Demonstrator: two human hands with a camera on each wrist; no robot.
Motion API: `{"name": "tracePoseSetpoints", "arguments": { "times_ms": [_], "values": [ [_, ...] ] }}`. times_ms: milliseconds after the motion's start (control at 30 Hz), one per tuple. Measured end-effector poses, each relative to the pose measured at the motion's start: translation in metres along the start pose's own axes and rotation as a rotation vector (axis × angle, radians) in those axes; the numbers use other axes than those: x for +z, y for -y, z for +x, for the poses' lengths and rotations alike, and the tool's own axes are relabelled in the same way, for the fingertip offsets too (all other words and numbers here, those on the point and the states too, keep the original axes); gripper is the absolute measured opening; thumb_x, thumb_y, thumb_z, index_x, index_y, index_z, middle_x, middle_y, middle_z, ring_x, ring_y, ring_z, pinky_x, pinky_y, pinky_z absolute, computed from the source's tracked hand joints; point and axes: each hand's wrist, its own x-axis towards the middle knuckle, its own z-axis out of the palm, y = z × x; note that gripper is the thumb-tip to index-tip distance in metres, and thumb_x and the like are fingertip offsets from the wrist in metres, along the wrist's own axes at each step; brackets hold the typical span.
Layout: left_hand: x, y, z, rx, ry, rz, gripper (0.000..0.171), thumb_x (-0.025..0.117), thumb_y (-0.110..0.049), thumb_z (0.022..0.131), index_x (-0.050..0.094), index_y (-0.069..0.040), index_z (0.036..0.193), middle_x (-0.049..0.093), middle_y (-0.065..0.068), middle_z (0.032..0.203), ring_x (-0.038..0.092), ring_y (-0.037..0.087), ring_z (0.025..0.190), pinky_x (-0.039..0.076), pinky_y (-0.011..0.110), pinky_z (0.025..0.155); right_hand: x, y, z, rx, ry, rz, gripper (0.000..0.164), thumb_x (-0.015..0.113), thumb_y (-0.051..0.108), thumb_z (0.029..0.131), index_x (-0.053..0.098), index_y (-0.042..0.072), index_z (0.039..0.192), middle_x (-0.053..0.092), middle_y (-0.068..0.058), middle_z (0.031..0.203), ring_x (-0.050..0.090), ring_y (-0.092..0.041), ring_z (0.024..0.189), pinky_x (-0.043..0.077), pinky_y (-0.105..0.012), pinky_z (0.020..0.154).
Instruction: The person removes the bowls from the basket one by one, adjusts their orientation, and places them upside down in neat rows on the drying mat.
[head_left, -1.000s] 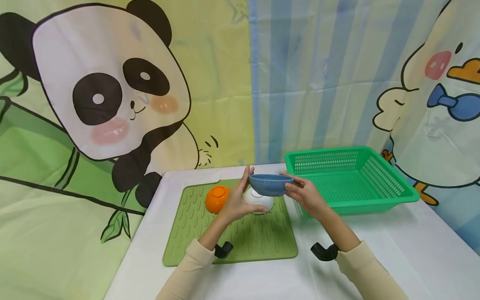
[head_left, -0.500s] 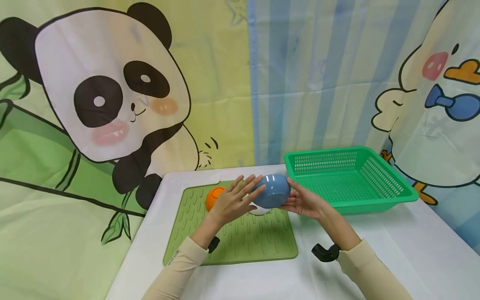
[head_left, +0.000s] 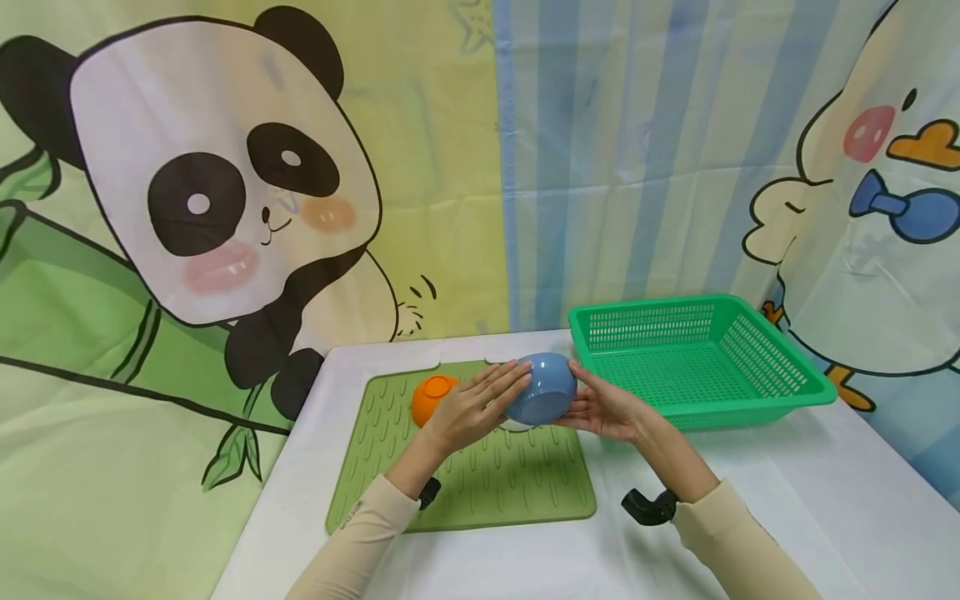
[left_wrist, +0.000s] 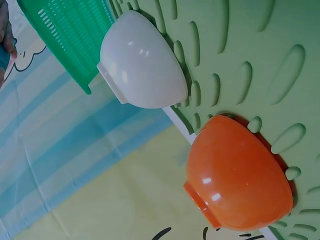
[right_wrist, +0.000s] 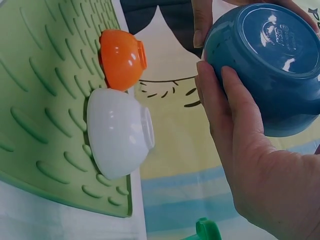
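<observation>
Both hands hold a glossy blue bowl (head_left: 546, 392) raised over the mat, tilted on its side. The right wrist view shows its ringed underside with small raised lettering. My right hand (head_left: 611, 408) grips the right side, thumb near the top and fingers beneath. My left hand (head_left: 476, 408) has its fingers laid along the bowl's left side; in the right wrist view its digits lie on both sides of the rim. An orange bowl (left_wrist: 240, 175) and a white bowl (right_wrist: 120, 132) sit upside down on the green mat (head_left: 525, 492), the white one mostly hidden behind the blue bowl in the head view.
A green plastic basket (head_left: 750, 412) with slotted walls stands at the right on the white table (head_left: 652, 558), just beyond my right hand. Behind the table hangs a curtain (head_left: 442, 167) printed with a panda and a duck.
The blue bowl has turned from nearly level to tilted, its outside now facing me. My left hand let its side go, then moved over it and now lies against it.
</observation>
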Motion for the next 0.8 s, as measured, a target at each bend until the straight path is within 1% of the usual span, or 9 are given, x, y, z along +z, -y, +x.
{"name": "tracePoseSetpoints", "arguments": {
  "times_ms": [133,367,467,533,600,667,733,767,800],
  "values": [
    [0.000,0.000,-0.001,-0.004,-0.006,-0.027,0.086,0.079,-0.022,0.073,0.032,0.003,0.140,0.039,0.016,0.141,0.036,0.027,0.130,0.031,0.037,0.105,0.001,-0.001,0.000,0.004,-0.008,0.007,0.083,0.041,0.050,0.095,0.016,-0.017,0.137,0.053,-0.025,0.118,0.057,-0.031,0.107,0.041,-0.039,0.096],
    [0.001,0.000,-0.003,-0.005,-0.015,-0.034,0.084,0.078,-0.022,0.074,0.033,0.004,0.140,0.040,0.017,0.141,0.036,0.027,0.130,0.032,0.036,0.105,0.000,0.000,0.001,0.014,0.002,0.003,0.084,0.041,0.051,0.094,0.014,-0.016,0.137,0.053,-0.026,0.119,0.057,-0.031,0.108,0.041,-0.041,0.096],
    [0.002,-0.001,-0.004,-0.014,-0.015,-0.043,0.082,0.078,-0.022,0.074,0.034,0.004,0.139,0.040,0.017,0.141,0.036,0.027,0.130,0.032,0.036,0.104,0.004,0.002,0.000,-0.001,-0.019,-0.044,0.084,0.041,0.051,0.094,0.013,-0.014,0.139,0.046,-0.033,0.125,0.053,-0.036,0.113,0.038,-0.044,0.097],
    [0.002,-0.001,-0.006,-0.025,-0.016,-0.048,0.083,0.079,-0.023,0.072,0.036,0.004,0.138,0.040,0.017,0.140,0.037,0.027,0.129,0.032,0.036,0.104,0.008,0.003,-0.001,-0.053,-0.075,-0.114,0.083,0.043,0.050,0.094,0.014,-0.013,0.139,0.039,-0.036,0.131,0.048,-0.038,0.117,0.039,-0.044,0.097],
    [0.003,-0.001,-0.007,-0.047,-0.017,-0.069,0.086,0.081,-0.024,0.069,0.037,0.004,0.137,0.040,0.017,0.140,0.037,0.027,0.129,0.032,0.036,0.104,0.011,0.004,-0.002,-0.147,-0.149,-0.206,0.081,0.046,0.046,0.094,0.016,-0.013,0.140,0.033,-0.034,0.137,0.041,-0.038,0.123,0.040,-0.039,0.097],
    [0.003,-0.001,-0.009,-0.078,-0.028,-0.108,0.089,0.084,-0.025,0.065,0.039,0.004,0.136,0.040,0.018,0.140,0.038,0.028,0.129,0.033,0.035,0.103,0.012,0.004,-0.002,-0.306,-0.230,-0.338,0.071,0.049,0.037,0.095,0.022,-0.010,0.141,0.033,-0.029,0.140,0.037,-0.036,0.126,0.041,-0.033,0.097],
    [0.003,-0.002,-0.010,-0.122,-0.034,-0.160,0.092,0.086,-0.024,0.062,0.039,0.004,0.136,0.039,0.017,0.141,0.037,0.028,0.129,0.034,0.035,0.103,0.009,0.002,-0.002,-0.522,-0.267,-0.498,0.062,0.054,0.022,0.095,0.026,-0.007,0.142,0.031,-0.024,0.143,0.032,-0.034,0.130,0.037,-0.027,0.099],
    [0.004,-0.002,-0.011,-0.146,-0.038,-0.193,0.093,0.086,-0.023,0.061,0.038,0.004,0.136,0.038,0.018,0.141,0.037,0.028,0.129,0.035,0.034,0.102,0.007,0.001,-0.002,-0.644,-0.273,-0.599,0.062,0.059,0.015,0.092,0.028,-0.005,0.142,0.031,-0.022,0.144,0.030,-0.033,0.131,0.035,-0.025,0.100],
    [0.004,-0.002,-0.012,-0.175,-0.040,-0.231,0.095,0.087,-0.022,0.061,0.037,0.004,0.137,0.037,0.017,0.142,0.036,0.028,0.130,0.036,0.034,0.102,0.004,0.000,-0.002,-0.776,-0.273,-0.709,0.066,0.065,0.010,0.087,0.030,-0.004,0.141,0.032,-0.021,0.144,0.029,-0.034,0.132,0.033,-0.025,0.102]
  ]
}}
